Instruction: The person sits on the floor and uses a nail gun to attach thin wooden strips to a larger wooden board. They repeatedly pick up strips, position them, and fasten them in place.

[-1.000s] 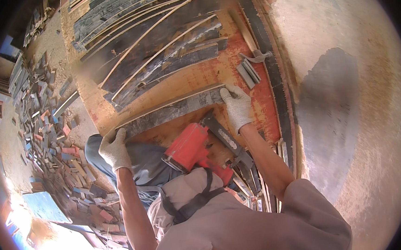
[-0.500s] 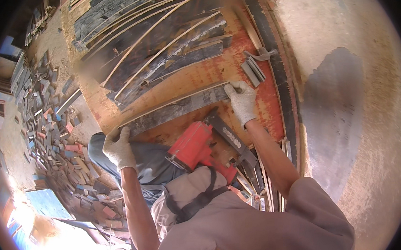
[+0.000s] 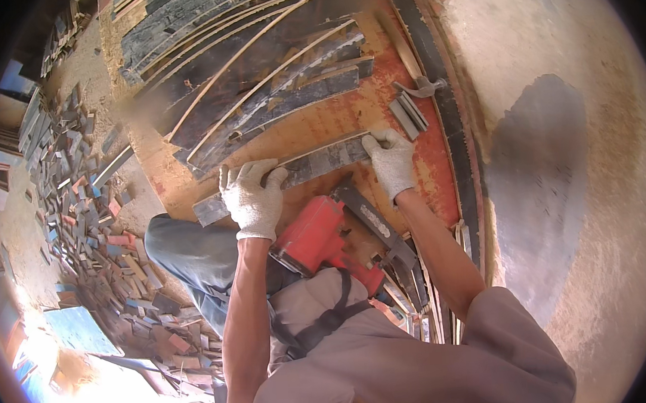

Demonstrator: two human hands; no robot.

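Observation:
A long, narrow dark-grey wooden strip (image 3: 319,163) lies crosswise in front of me over the reddish-brown board. My right hand (image 3: 392,165), in a pale work glove, pinches its right end between thumb and fingers. Over the strip's left part is my gloved left hand (image 3: 252,200), fingers stretched and thumb apart; it covers a stretch of the wood, and I cannot tell how firmly it touches. Close below the strip, against my lap, rests a red and black nail gun (image 3: 316,236). Nothing grips it.
More dark strips (image 3: 255,86) lie on the board (image 3: 435,175) beyond. A hammer (image 3: 421,87) and short grey blocks (image 3: 408,116) sit at its right side. Many wood offcuts (image 3: 108,239) litter the floor at left. Upright strips (image 3: 440,298) stand beside my right arm.
My left hand has left the strip's left end and moved right along it, its fingers now spread. My right hand stays at the right end.

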